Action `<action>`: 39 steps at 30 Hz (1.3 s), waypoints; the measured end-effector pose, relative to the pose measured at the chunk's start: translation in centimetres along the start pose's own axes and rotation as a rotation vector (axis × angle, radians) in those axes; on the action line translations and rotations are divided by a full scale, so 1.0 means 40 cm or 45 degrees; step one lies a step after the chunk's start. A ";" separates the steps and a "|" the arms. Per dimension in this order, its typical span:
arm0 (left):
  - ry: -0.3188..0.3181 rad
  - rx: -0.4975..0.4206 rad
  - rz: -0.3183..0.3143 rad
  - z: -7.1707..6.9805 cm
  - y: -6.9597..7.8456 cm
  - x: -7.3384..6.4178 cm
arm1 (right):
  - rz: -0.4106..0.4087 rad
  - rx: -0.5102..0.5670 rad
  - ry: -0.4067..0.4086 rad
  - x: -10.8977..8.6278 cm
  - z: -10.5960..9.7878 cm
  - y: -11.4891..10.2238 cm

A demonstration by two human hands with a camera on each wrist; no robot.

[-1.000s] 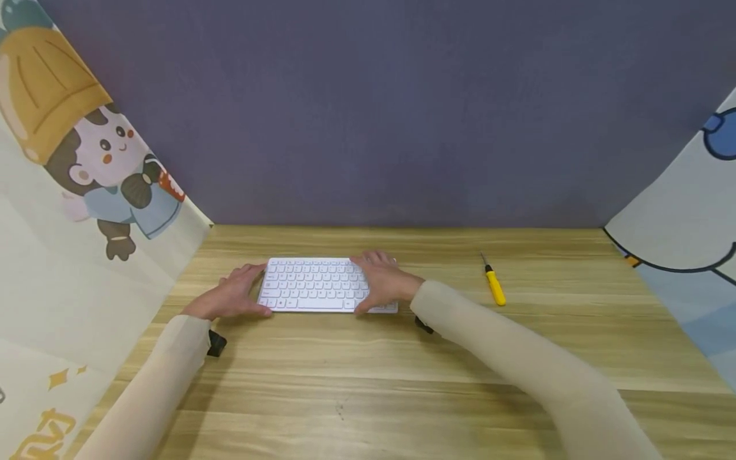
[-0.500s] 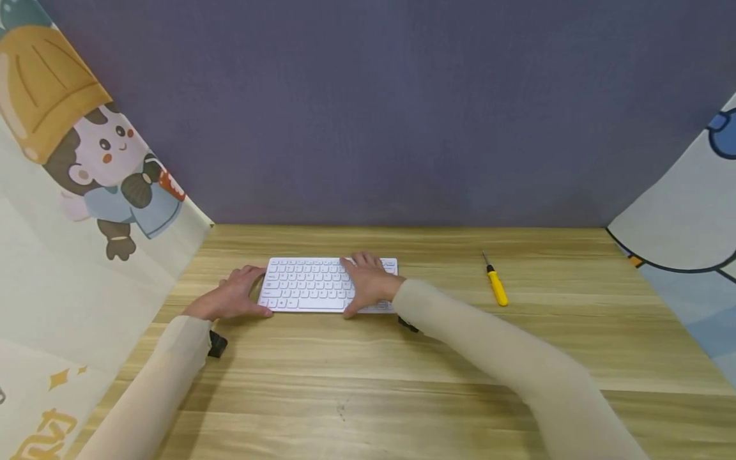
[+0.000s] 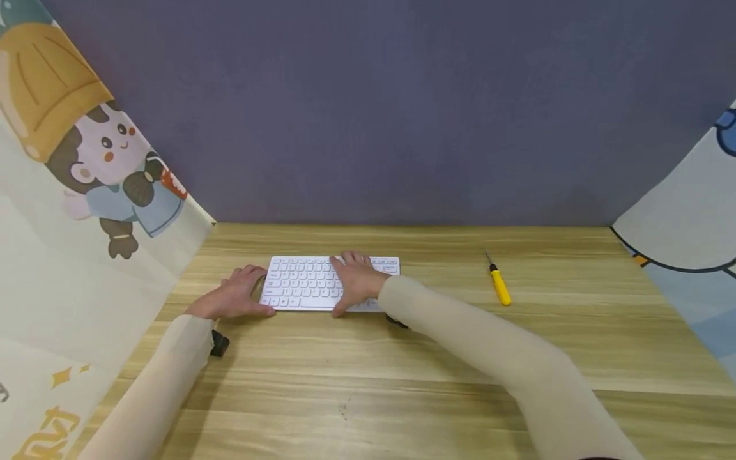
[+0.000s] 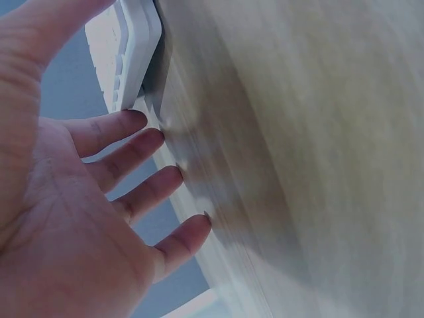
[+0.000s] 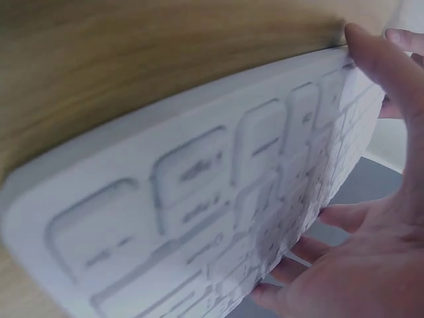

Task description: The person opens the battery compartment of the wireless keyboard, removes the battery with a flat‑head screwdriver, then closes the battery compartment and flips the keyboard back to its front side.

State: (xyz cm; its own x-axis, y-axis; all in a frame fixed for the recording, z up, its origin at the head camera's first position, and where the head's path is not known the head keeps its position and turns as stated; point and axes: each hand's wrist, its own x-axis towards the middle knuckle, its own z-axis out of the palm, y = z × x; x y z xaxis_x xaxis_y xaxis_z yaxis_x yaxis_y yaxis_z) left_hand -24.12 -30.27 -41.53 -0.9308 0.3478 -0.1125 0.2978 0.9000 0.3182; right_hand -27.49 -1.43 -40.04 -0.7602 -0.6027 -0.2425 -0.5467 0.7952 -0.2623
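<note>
A white keyboard [image 3: 301, 281] lies flat on the wooden table. My left hand [image 3: 234, 295] is spread at its left end, with the thumb by the near left corner. In the left wrist view, the loosely bent fingers [image 4: 149, 192] reach the tabletop, one fingertip close to the keyboard's corner. Across the keyboard's right half spans my right hand [image 3: 358, 281], its thumb at the near edge and its fingers toward the far edge. The right wrist view shows this thumb [image 5: 381, 56] at the long edge, the palm apart from the keys. Some keys are hidden beneath that hand.
To the right lies a screwdriver [image 3: 500, 286] with a yellow handle and its thin shaft pointing away. A dark panel [image 3: 402, 115] stands behind the table [image 3: 322, 396]. Printed sheets with cartoon figures border the left and right sides.
My right hand has slid left along the keyboard, uncovering keys at its right end. The left hand and keyboard stay in place, apart from a slight shift of the whole view.
</note>
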 end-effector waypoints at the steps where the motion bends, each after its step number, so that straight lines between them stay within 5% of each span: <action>1: 0.001 0.000 0.001 0.001 -0.001 0.000 | 0.001 -0.001 0.000 0.003 0.000 -0.003; 24: -0.008 -0.011 -0.015 0.001 0.002 -0.005 | 0.009 -0.038 0.049 0.036 0.005 -0.036; 39: -0.018 -0.068 -0.023 -0.010 -0.005 -0.014 | -0.040 0.095 0.093 0.037 -0.002 -0.024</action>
State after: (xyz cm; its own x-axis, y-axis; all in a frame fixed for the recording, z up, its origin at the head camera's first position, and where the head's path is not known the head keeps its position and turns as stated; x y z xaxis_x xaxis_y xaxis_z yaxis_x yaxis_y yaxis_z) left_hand -23.76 -30.72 -41.15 -0.9328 0.3355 -0.1315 0.2688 0.8909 0.3661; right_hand -28.13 -3.09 -40.06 -0.7681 -0.6188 -0.1647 -0.5453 0.7669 -0.3383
